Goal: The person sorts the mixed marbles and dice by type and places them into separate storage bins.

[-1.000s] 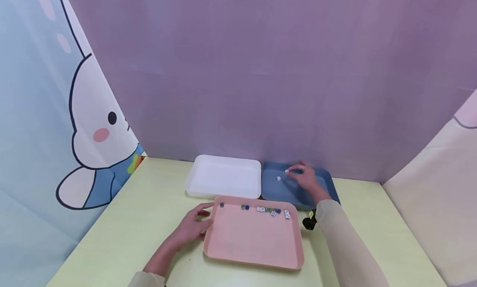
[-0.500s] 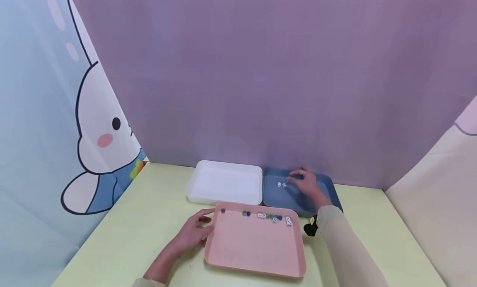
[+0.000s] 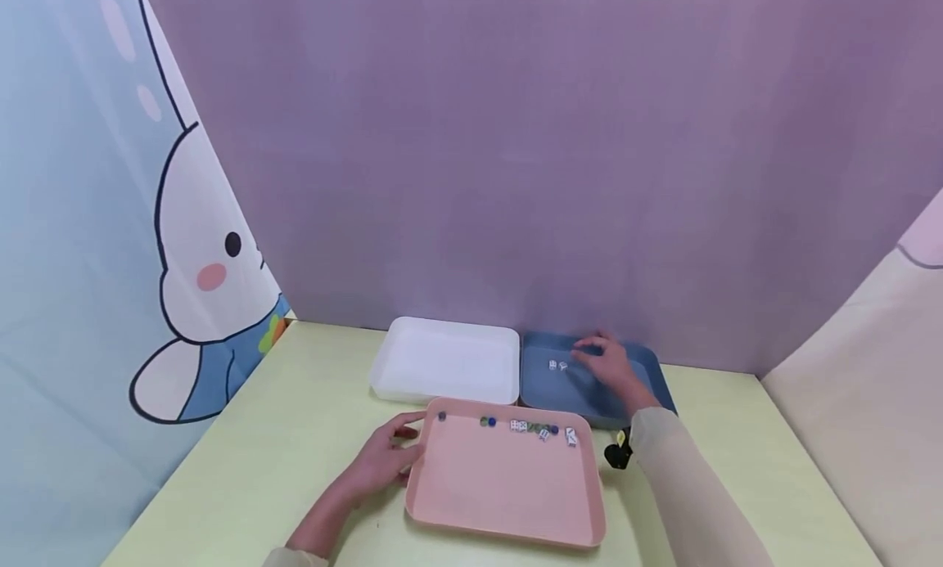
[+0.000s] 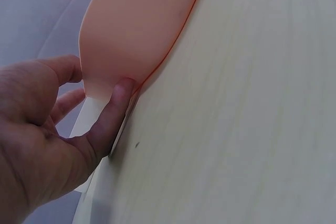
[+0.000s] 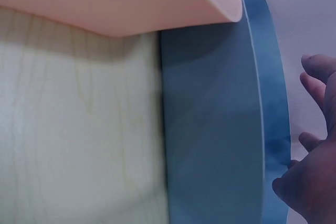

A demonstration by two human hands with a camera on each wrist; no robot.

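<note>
My left hand grips the left side of a pink tray, its thumb against the outer wall in the left wrist view and its fingers around the far side. Along the tray's far end lie several white dice and small green and blue round pieces. My right hand hovers over a blue tray with its fingers apart and nothing between them. Two white dice sit in that blue tray, just left of my fingertips. In the right wrist view the right hand shows beyond the blue rim.
A white tray stands left of the blue one. The pink tray's far edge overlaps both back trays in the head view. A small black object shows by the right wrist. A purple curtain hangs right behind the pale yellow table.
My right hand has let go of a white die, which now lies beside the other in the blue tray. The head view has tilted slightly up. The left hand keeps its place.
</note>
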